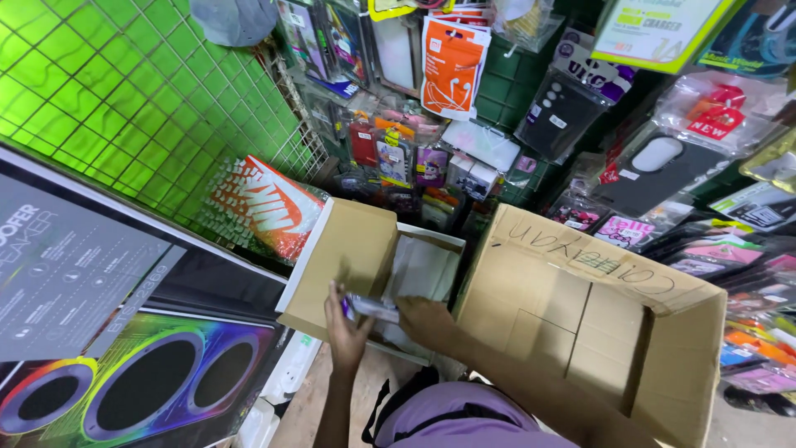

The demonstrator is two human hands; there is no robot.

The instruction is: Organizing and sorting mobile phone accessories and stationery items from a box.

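My left hand [347,328] and my right hand [424,322] both grip a small flat packet [373,309] with a purple edge. They hold it just above the near rim of a small open cardboard box [348,249] with a white lining. The box flap stands up on the left. My right forearm crosses in front of a large open cardboard carton [572,307]. What lies inside the small box under the packet is mostly hidden.
A big speaker box with coloured rings [124,348] stands at left. An orange-and-white shoe box [265,207] leans on a green wire grid wall [124,91]. Packaged phone cases and accessories [580,108] hang and pile behind and at right.
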